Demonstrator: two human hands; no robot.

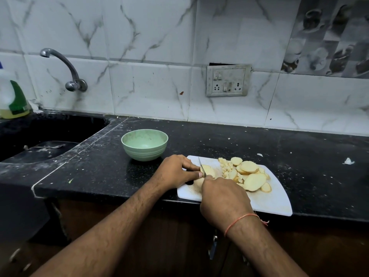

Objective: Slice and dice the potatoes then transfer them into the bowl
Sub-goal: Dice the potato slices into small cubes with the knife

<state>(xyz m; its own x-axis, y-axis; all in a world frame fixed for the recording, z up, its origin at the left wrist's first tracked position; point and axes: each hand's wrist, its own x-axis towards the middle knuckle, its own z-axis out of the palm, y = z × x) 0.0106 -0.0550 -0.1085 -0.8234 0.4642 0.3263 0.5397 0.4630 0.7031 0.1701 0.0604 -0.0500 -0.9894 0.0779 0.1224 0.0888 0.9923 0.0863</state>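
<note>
A white cutting board (267, 198) lies at the counter's front edge. On its left part sits a peeled potato piece (209, 170), pinched between the thumb and fingers of my left hand (175, 171). My right hand (223, 198) grips a knife (201, 165) whose blade stands in the potato piece, tip pointing away from me; the handle is hidden in the fist. A heap of potato slices and small dice (246, 174) covers the board's far right part. An empty pale green bowl (144, 144) stands on the counter just left of and behind the board.
The black stone counter (311, 156) runs along a white tiled wall with a switch socket (228, 80). A sink (40, 140) with a wall tap (67, 68) is at the left, a soap bottle (12, 98) beside it. White scraps (348, 161) lie at the right.
</note>
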